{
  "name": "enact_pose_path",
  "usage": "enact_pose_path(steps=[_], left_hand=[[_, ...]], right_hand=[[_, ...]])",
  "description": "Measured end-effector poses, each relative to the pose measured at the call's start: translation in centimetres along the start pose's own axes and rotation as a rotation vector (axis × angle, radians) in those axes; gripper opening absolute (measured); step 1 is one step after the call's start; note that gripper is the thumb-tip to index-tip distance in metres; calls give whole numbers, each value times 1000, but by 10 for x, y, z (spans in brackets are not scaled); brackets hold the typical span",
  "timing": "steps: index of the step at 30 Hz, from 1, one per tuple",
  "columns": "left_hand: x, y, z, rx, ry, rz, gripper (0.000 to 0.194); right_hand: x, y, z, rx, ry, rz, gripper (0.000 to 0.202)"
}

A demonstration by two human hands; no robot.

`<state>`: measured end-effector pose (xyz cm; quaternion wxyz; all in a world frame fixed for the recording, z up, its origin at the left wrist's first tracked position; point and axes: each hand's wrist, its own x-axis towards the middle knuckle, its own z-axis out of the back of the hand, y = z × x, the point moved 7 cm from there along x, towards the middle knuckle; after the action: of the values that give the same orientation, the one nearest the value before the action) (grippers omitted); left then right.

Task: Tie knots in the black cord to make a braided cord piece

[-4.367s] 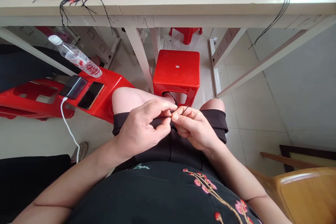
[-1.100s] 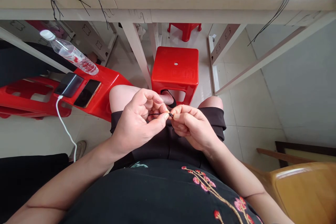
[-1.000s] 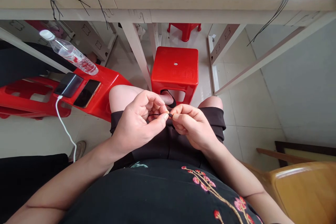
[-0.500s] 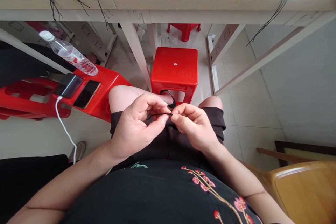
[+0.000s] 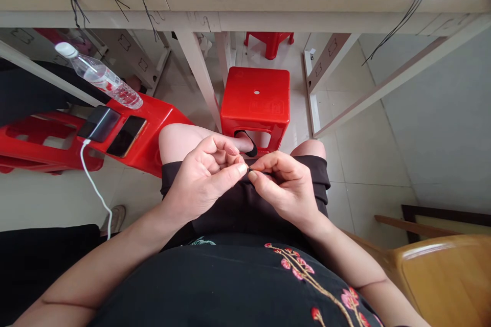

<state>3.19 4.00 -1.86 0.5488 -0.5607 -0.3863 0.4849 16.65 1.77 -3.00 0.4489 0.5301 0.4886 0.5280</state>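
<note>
Grip: your left hand (image 5: 201, 181) and right hand (image 5: 286, 189) pinch one thin black cord (image 5: 250, 169) between fingertips.
Behind: glossy red plastic stool (image 5: 256, 99), square-topped.

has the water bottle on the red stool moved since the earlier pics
No. The water bottle lies in the same spot on the tipped red stool, just above the two phones; only the camera drifted.
</note>
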Motion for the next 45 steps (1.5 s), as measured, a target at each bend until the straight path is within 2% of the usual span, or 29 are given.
enact_pose_path(steps=[7, 12, 15, 17, 22, 24, 27, 30, 34, 39, 45], left_hand=[[-1, -2, -2, -1, 4, -1, 17], [-2, -2, -1, 14, 4, 4, 17], [-3, -5, 0, 46, -21, -19, 17], [-6, -9, -1, 65, -46, -50, 18], [-9, -21, -4, 106, -90, -216, 21], [-8, -23, -6, 115, -64, -286, 21], [-6, -22, -8, 107, 31, -342, 23], [-7, -21, -8, 124, 98, -386, 32], [-9, -21, -6, 255, 112, -415, 38], [-10, -28, -6, 354, 148, -529, 48], [-5, -28, -6, 407, 146, -519, 43]], right_hand=[[-1, 0, 0, -22, -10, 59, 8], [-3, 10, -1, -101, -19, 179, 6], [-3, 14, 2, -134, -42, 186, 5], [-1, 8, 2, -30, -20, 89, 7], [-2, -24, -17, 555, 172, -407, 18], [-3, -29, -20, 645, 185, -485, 17], [-2, -28, -16, 584, 152, -452, 19], [-2, -24, -13, 453, 177, -383, 22], [1, -17, -9, 278, 222, -253, 21], [2, -16, -9, 181, 280, -195, 23], [2, -9, -11, 17, 288, -80, 22]])
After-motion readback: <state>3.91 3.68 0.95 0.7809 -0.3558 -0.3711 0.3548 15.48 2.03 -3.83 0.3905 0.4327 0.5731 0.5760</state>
